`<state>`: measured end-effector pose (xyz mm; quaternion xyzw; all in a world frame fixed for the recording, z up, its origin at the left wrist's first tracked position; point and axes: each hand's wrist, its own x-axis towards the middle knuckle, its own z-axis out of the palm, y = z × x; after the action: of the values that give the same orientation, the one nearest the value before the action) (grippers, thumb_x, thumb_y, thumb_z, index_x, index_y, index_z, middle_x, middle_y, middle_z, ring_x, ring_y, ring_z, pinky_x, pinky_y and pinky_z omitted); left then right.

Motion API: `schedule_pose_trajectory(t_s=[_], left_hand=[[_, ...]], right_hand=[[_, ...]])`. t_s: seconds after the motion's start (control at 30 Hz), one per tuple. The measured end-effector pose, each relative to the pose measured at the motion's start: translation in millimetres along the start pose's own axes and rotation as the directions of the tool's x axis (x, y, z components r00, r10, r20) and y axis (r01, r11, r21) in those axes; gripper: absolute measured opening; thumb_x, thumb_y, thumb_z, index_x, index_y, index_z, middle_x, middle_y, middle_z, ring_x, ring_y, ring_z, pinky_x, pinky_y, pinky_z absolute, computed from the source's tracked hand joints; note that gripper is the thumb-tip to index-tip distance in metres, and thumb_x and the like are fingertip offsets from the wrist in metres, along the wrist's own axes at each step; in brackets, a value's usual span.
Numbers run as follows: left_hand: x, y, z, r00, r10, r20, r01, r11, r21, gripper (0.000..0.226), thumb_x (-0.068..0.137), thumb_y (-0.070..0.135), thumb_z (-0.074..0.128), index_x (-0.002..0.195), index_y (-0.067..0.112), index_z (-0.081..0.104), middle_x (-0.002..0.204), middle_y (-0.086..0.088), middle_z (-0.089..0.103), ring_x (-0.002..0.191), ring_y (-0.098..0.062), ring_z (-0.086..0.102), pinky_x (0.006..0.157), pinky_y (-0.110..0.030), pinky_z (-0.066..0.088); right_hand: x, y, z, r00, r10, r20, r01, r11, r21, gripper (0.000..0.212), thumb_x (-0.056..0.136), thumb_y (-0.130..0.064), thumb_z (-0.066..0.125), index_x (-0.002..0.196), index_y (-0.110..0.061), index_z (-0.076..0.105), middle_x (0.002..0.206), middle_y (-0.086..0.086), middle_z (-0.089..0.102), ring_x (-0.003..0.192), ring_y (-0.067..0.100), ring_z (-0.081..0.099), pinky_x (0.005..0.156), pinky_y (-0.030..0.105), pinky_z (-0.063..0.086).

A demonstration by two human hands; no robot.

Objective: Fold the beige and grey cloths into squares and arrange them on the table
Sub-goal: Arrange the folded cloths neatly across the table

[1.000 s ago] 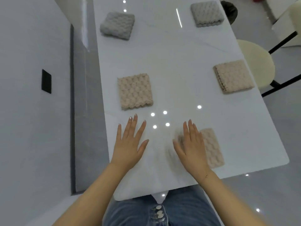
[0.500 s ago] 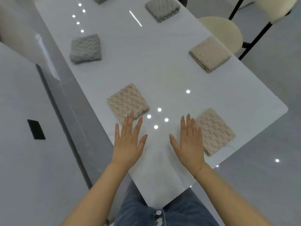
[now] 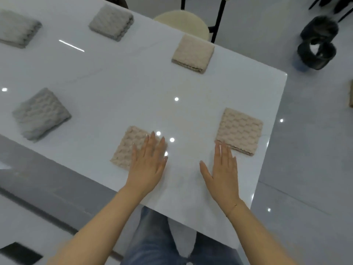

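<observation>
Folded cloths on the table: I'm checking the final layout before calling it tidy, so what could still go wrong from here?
1. The left hand lies flat over the near beige cloth; drawing it back might drag or unfold that square.
2. The right-side beige cloth sits close to the table edge, with the right hand fingertips at its corner; a nudge could push it off.
3. The far beige cloth also lies near the edge, beside the stool.

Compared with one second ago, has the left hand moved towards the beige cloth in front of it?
Yes. The left hand has moved forward: its fingers now overlap the beige cloth, which they did not reach before.
</observation>
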<state>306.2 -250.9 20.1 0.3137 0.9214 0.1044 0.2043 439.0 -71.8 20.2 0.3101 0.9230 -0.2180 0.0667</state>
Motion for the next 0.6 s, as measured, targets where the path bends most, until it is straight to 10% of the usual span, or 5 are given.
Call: schedule_pose_trajectory(t_s=[0.17, 0.4, 0.6], left_hand=[[-6.9, -38.3, -32.4, 0.991, 0.112, 0.073, -0.119, 0.988, 0.101, 0.073, 0.083, 0.048, -0.002, 0.152, 0.022, 0.006, 0.16, -0.005, -0.005, 0.147, -0.019, -0.008, 0.113, -0.041, -0.01], [44.4, -45.9, -47.7, 0.989, 0.122, 0.09, -0.14, 0.96, 0.244, 0.053, 0.092, 0.008, 0.043, 0.143, 0.019, 0.035, 0.153, -0.003, 0.029, 0.144, -0.021, 0.02, 0.117, -0.044, 0.003], [96.1, -43.5, -53.4, 0.904, 0.248, 0.348, -0.348, 0.9, 0.264, 0.042, 0.092, 0.03, 0.051, 0.133, 0.021, 0.049, 0.13, 0.0, 0.05, 0.123, -0.022, 0.045, 0.104, -0.033, 0.027]], right_hand=[[-25.3, -40.9, 17.7, 0.996, 0.066, 0.058, -0.072, 0.993, 0.096, 0.078, 0.084, -0.067, 0.004, 0.146, -0.024, -0.017, 0.156, -0.004, -0.019, 0.145, 0.013, -0.012, 0.117, 0.033, -0.012], [-31.6, -54.5, 33.2, 0.988, 0.132, 0.085, -0.15, 0.953, 0.262, 0.064, 0.098, -0.048, 0.03, 0.151, -0.019, 0.01, 0.159, 0.0, 0.008, 0.146, 0.015, 0.008, 0.119, 0.028, 0.002], [-22.8, -70.6, 48.0, 0.987, 0.131, 0.089, -0.155, 0.912, 0.381, 0.052, 0.099, -0.033, 0.044, 0.145, -0.013, 0.033, 0.149, 0.002, 0.035, 0.136, 0.015, 0.032, 0.109, 0.018, 0.018]])
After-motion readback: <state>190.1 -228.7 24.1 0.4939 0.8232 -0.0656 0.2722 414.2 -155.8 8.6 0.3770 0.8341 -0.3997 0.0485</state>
